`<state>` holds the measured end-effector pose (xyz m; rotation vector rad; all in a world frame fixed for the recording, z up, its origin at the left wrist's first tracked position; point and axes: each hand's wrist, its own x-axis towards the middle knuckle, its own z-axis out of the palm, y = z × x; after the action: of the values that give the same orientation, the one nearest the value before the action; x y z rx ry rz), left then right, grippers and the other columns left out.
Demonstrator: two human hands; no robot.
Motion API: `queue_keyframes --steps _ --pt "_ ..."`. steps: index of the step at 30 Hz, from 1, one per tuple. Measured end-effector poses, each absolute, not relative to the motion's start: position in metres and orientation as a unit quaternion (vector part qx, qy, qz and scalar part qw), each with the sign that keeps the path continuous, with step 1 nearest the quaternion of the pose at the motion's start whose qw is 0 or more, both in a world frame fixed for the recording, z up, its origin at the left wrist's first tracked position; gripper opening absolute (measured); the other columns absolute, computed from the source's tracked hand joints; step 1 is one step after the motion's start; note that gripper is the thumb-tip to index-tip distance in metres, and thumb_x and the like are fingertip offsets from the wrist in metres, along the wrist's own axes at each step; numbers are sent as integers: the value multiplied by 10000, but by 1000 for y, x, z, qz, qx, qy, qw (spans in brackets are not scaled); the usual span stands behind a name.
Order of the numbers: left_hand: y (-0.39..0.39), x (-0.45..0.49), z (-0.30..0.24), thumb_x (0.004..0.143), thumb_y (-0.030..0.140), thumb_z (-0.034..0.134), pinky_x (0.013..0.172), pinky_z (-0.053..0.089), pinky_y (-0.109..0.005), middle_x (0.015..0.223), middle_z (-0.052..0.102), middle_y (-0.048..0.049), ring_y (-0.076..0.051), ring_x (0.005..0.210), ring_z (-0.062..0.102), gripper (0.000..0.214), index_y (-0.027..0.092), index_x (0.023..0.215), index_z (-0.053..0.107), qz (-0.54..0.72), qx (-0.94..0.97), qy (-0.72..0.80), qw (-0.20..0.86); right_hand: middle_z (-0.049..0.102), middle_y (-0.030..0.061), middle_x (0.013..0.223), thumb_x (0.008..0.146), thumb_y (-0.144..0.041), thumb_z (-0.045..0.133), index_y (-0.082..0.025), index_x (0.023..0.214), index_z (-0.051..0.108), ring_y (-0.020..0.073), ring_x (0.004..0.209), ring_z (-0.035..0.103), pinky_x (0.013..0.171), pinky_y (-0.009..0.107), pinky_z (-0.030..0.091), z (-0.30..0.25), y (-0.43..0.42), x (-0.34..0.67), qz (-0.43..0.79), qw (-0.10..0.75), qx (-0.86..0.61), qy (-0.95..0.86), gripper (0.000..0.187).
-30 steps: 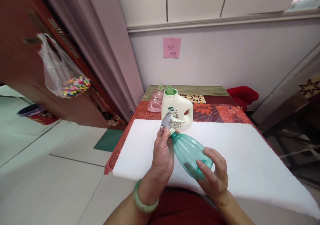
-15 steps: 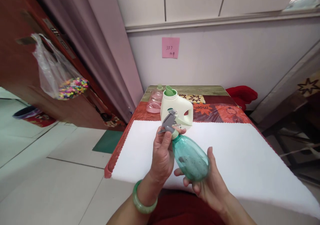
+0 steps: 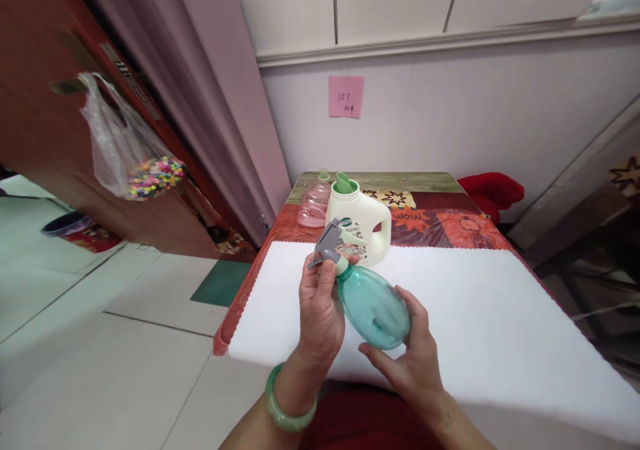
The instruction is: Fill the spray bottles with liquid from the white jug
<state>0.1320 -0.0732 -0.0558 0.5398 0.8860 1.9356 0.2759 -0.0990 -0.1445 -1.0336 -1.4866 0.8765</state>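
A green see-through spray bottle (image 3: pixel 376 310) is held tilted above the white cloth, its grey trigger head (image 3: pixel 327 240) pointing up and to the left. My left hand (image 3: pixel 321 303), with a green bangle on its wrist, is closed round the bottle's neck and pale collar. At the rounded base, my right hand (image 3: pixel 415 350) holds the bottle between its thumb below and its fingers at the right side. Just behind the trigger head stands a cream jug (image 3: pixel 370 220) with a handle and a green spout (image 3: pixel 344 183). A pink see-through bottle (image 3: pixel 314 205) is partly hidden behind the jug.
A white cloth (image 3: pixel 480 317) covers most of the red-patterned table (image 3: pixel 450 229). Behind it is a wall with a pink note (image 3: pixel 346 97). A plastic bag of colourful bits (image 3: pixel 155 178) hangs from the door handle at left. Something red (image 3: pixel 493 193) lies beyond the table's right back corner.
My right hand has turned, from cupping the bottle's base from below to gripping it with thumb and fingers. The bottle has shifted slightly left and up. My left hand keeps hold of the neck.
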Motion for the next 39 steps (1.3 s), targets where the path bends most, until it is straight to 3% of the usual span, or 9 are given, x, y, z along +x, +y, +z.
queue_keyframes --steps 3,7,12,15,18,21,26,34,39 --pt "-73 131 -55 811 420 786 855 553 -338 903 760 -37 -201 881 737 284 196 962 695 768 230 334 495 630 143 1298 696 -596 815 -232 1403 499 260 940 699 690 329 611 -136 -99 277 581 512 -383 -503 856" --pt "-73 129 -57 808 429 788 852 552 -346 920 748 -42 -215 910 735 299 188 959 695 749 245 320 527 727 128 883 815 -836 469 -144 1249 639 102 423 521 341 201 362 -120 -99 276 814 400 -332 -261 835" --pt "-72 128 -60 793 403 804 845 553 -335 880 744 -14 -196 881 737 280 207 937 666 777 219 332 487 724 193 1087 765 -909 450 -166 1311 609 163 587 657 405 222 471 -119 -96 276 836 355 -316 -274 935" --pt "-72 130 -59 809 403 790 861 548 -349 862 754 -29 -198 877 732 270 207 947 665 785 223 341 466 589 159 1384 608 -777 783 -283 1451 453 301 1025 697 672 378 633 -129 -95 276 709 463 -328 -419 1032" --pt "-74 135 -60 827 482 754 895 534 -379 924 765 -66 -225 934 721 342 197 1007 691 771 245 341 479 520 147 1455 624 -543 896 -292 1480 377 333 1234 609 937 464 585 -137 -95 277 545 518 -390 -532 1032" --pt "-76 139 -64 761 518 803 919 510 -377 1026 763 -90 -249 1009 697 446 189 1054 728 753 272 329 500 550 164 1402 653 -437 885 -265 1456 379 325 1142 663 923 479 586 -139 -98 278 427 529 -458 -573 965" --pt "-77 138 -69 829 368 762 897 488 -372 976 771 -86 -244 955 693 228 182 960 780 722 290 346 525 569 176 1378 643 -378 860 -243 1417 393 313 1049 706 879 467 602 -140 -102 278 344 533 -475 -610 914" --pt "-80 128 -62 832 360 750 1019 426 -406 1019 769 -98 -283 1091 654 210 180 931 791 700 330 401 490 632 138 1260 633 -390 847 -247 1382 424 302 1035 695 803 386 611 -149 -92 288 432 476 -450 -620 873" --pt "-89 124 -68 668 499 875 997 470 -420 1308 659 -119 -308 1168 618 706 251 1292 658 638 394 316 581 616 145 1322 672 -527 851 -278 1415 391 336 1111 664 857 440 593 -146 -87 288 551 512 -359 -553 908"
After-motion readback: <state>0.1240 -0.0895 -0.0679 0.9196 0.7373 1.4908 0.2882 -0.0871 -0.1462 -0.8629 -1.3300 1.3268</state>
